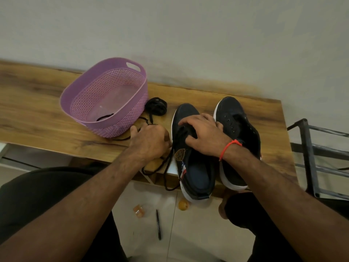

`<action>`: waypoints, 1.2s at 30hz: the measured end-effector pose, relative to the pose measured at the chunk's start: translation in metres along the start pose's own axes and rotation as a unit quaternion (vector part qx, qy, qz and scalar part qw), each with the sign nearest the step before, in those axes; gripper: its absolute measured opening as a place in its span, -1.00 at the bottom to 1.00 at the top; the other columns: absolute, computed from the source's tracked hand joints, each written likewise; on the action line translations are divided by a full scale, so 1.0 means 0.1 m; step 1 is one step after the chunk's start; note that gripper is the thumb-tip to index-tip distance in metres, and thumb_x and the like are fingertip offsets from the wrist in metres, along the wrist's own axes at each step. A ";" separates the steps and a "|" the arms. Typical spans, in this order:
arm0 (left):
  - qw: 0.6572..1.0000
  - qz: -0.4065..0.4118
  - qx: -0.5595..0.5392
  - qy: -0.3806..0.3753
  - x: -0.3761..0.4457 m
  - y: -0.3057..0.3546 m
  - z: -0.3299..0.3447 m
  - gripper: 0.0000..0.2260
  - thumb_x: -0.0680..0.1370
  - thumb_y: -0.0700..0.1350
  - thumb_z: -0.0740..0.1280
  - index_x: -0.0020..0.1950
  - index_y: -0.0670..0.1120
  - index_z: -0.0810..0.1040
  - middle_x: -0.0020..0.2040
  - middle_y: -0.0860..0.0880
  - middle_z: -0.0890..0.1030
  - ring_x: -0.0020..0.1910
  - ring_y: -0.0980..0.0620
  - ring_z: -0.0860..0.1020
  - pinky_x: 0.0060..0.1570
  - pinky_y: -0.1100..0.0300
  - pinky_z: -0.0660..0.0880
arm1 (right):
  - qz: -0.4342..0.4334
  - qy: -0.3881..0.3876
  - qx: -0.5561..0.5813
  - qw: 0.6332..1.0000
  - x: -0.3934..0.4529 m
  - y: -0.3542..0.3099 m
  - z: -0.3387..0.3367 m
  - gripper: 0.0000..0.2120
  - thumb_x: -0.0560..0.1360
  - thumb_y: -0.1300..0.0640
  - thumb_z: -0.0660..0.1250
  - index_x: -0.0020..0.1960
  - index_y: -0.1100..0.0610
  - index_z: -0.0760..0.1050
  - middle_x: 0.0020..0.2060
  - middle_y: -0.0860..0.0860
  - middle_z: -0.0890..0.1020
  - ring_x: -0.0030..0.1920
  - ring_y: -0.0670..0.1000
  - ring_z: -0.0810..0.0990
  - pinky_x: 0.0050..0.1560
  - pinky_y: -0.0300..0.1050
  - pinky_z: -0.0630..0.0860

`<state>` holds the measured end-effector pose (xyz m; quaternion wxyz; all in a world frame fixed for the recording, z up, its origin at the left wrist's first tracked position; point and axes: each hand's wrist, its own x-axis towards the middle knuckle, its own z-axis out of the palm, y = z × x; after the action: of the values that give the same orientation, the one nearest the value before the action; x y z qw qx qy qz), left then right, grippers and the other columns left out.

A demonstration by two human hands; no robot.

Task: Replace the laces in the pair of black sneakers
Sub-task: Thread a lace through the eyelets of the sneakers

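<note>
Gold badge [179, 154] unreadable. Sneakers [234, 118] toes toward wall. Right hand [203, 134] resting on laced shoe [194, 167]; left hand [149, 142] gripping lace [168, 167].

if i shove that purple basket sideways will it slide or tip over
The purple basket would probably slide rather than tip: it looks low and wide, sitting flat on the smooth wooden table. It is likely light, being perforated plastic and holding only a bit of black lace. A push could drag the loose lace lying against its base.
</note>
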<state>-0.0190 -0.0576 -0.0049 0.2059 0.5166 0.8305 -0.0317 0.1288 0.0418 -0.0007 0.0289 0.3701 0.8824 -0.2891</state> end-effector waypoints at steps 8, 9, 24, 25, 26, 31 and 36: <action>0.986 -0.003 -0.169 0.010 0.10 -0.05 -0.14 -0.86 0.60 0.13 0.35 0.04 0.10 0.61 -0.03 0.08 0.65 -0.08 0.13 0.59 -0.02 0.06 0.60 | -0.006 -0.001 0.002 1.000 -0.01 0.00 0.00 -0.50 0.53 0.09 0.31 0.42 -0.20 0.32 0.49 -0.12 0.31 0.57 0.11 0.00 0.47 0.29 -0.03; 0.986 -0.003 -0.166 -0.022 0.10 -0.04 -0.12 -0.85 0.60 0.14 0.36 0.00 0.08 0.62 -0.07 0.07 0.65 -0.10 0.14 0.60 -0.09 0.11 0.60 | -0.005 0.000 0.002 1.000 -0.01 0.00 0.00 -0.50 0.52 0.09 0.31 0.42 -0.20 0.32 0.49 -0.12 0.31 0.57 0.11 0.01 0.47 0.29 -0.03; 0.917 0.083 -0.385 0.066 0.05 0.01 -0.39 -0.96 0.60 -0.12 0.39 0.02 0.00 0.62 -0.18 0.03 0.71 -0.27 0.26 0.61 -0.19 0.31 0.50 | -0.038 0.073 0.073 0.994 0.06 0.04 0.07 -0.80 0.60 -0.07 0.26 0.21 -0.13 0.51 0.24 -0.15 0.52 0.39 0.04 0.34 0.36 0.30 0.29; 0.925 0.091 -0.358 0.090 0.06 -0.01 -0.41 -0.97 0.59 -0.12 0.41 0.01 0.00 0.62 -0.18 0.05 0.70 -0.29 0.30 0.59 -0.24 0.38 0.47 | -0.037 0.093 0.096 0.990 0.07 0.04 0.05 -0.86 0.60 -0.04 0.28 0.14 -0.12 0.54 0.16 -0.15 0.54 0.31 0.03 0.41 0.31 0.27 0.35; 0.933 0.095 -0.332 0.102 0.07 -0.05 -0.43 -0.95 0.57 -0.11 0.44 0.02 0.00 0.63 -0.17 0.08 0.70 -0.27 0.32 0.60 -0.23 0.41 0.47 | -0.037 0.107 0.119 0.986 0.07 0.04 0.03 -0.90 0.59 -0.01 0.31 0.08 -0.12 0.55 0.11 -0.15 0.55 0.25 0.02 0.45 0.28 0.25 0.39; 0.958 0.126 -0.254 0.032 0.07 -0.17 -0.47 -0.86 0.48 -0.06 0.53 -0.03 0.10 0.62 -0.20 0.14 0.68 -0.21 0.35 0.62 -0.11 0.36 0.46 | -0.058 0.103 0.114 0.986 0.08 0.08 -0.01 -0.86 0.53 -0.02 0.37 0.07 -0.19 0.57 0.16 -0.16 0.57 0.26 0.01 0.48 0.28 0.26 0.42; 0.954 0.130 -0.262 0.072 0.07 -0.12 -0.48 -0.90 0.50 -0.02 0.51 -0.02 0.04 0.66 -0.17 0.13 0.65 -0.21 0.26 0.60 -0.17 0.39 0.48 | -0.066 0.050 0.145 0.986 0.06 0.04 0.02 -0.54 0.49 -0.20 0.15 0.37 -0.21 0.43 0.32 -0.17 0.52 0.39 0.00 0.40 0.35 0.29 0.37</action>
<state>-0.0468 -0.0450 0.0344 0.2757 0.5488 0.7481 0.2514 0.1271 0.0473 -0.0060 -0.0883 0.3250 0.8541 -0.3964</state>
